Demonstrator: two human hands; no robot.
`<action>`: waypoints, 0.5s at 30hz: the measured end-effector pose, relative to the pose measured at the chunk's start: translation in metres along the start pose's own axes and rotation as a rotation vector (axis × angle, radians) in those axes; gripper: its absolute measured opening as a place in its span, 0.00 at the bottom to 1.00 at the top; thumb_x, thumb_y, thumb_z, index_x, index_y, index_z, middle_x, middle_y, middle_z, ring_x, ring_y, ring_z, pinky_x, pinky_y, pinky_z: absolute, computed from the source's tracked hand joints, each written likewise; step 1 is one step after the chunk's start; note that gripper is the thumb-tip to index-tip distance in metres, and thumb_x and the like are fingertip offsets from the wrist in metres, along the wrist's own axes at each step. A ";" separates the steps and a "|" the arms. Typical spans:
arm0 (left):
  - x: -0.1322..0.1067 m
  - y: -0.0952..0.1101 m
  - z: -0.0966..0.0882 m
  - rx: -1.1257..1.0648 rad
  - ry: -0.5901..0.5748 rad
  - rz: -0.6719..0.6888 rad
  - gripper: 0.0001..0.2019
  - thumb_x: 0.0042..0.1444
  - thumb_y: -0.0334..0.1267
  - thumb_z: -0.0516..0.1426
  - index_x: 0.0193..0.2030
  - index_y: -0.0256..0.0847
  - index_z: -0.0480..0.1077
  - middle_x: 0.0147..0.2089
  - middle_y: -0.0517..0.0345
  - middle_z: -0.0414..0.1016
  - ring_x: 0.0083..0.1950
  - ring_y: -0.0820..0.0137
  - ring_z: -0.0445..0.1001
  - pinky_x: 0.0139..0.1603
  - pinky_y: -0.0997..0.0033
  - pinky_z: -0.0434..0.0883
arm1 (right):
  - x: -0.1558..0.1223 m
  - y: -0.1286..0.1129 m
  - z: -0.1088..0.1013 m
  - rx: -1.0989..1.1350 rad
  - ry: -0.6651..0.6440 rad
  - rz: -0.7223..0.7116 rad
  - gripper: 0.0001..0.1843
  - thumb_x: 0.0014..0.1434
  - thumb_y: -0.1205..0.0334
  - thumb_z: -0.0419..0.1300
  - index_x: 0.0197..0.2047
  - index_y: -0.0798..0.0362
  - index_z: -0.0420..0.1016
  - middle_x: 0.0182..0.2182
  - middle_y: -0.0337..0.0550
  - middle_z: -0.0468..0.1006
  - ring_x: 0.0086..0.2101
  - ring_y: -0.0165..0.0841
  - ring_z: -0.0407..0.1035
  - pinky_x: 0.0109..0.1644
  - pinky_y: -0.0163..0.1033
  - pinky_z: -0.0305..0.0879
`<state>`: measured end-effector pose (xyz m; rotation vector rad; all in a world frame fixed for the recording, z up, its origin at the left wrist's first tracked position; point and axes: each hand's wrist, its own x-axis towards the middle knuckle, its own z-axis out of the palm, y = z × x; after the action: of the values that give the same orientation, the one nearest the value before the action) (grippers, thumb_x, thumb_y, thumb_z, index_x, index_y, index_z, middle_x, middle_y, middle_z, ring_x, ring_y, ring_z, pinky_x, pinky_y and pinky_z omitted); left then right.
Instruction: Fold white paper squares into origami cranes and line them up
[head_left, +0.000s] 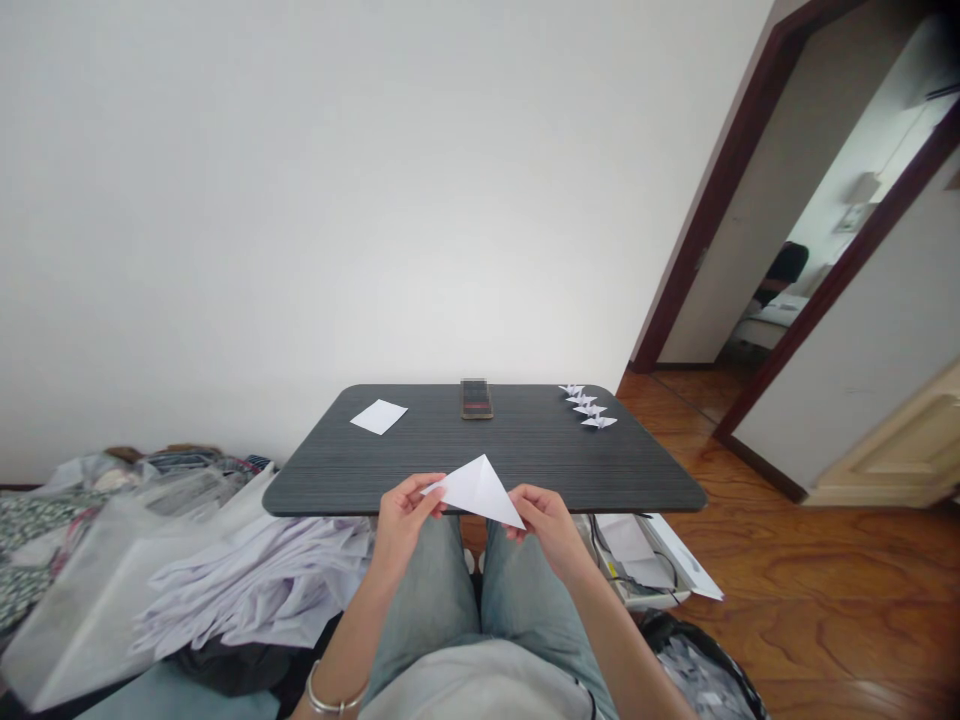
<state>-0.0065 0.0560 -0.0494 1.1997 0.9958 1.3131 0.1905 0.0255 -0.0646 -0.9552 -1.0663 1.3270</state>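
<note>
A white paper folded into a triangle (480, 487) is held up over the near edge of the dark table (420, 470). My left hand (403, 518) pinches its left corner, fingers closed on the paper. My right hand (546, 520) pinches its lower right corner the same way. Both hands hover above my lap in grey trousers.
On the table lie a white paper sheet (379, 416) at the back left, a phone (476, 398) at the back middle, and several small folded paper figures (589, 406) at the back right. Piled papers and bags (225, 570) lie left. A doorway (757, 300) opens right.
</note>
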 end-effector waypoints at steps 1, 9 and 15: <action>0.000 0.000 0.000 0.004 -0.006 0.007 0.14 0.43 0.40 0.64 0.36 0.35 0.74 0.25 0.58 0.76 0.25 0.75 0.70 0.26 0.78 0.67 | 0.000 0.000 0.000 0.000 -0.005 0.011 0.16 0.48 0.50 0.63 0.24 0.56 0.73 0.15 0.36 0.73 0.16 0.25 0.64 0.18 0.28 0.56; -0.001 0.003 -0.001 0.027 -0.064 0.041 0.10 0.43 0.41 0.64 0.28 0.37 0.72 0.27 0.59 0.73 0.26 0.75 0.67 0.28 0.77 0.66 | 0.002 0.002 -0.001 -0.033 -0.027 0.070 0.12 0.46 0.55 0.64 0.22 0.56 0.71 0.14 0.34 0.70 0.15 0.23 0.58 0.19 0.29 0.51; -0.004 0.004 -0.001 -0.087 -0.161 0.060 0.22 0.49 0.56 0.55 0.22 0.36 0.69 0.34 0.50 0.73 0.33 0.69 0.68 0.29 0.74 0.66 | 0.001 0.001 -0.001 -0.091 0.078 -0.063 0.14 0.46 0.54 0.64 0.21 0.55 0.70 0.13 0.33 0.67 0.15 0.23 0.55 0.20 0.30 0.47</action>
<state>-0.0082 0.0516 -0.0461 1.2558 0.7854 1.2713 0.1911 0.0265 -0.0656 -1.0248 -1.0960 1.1888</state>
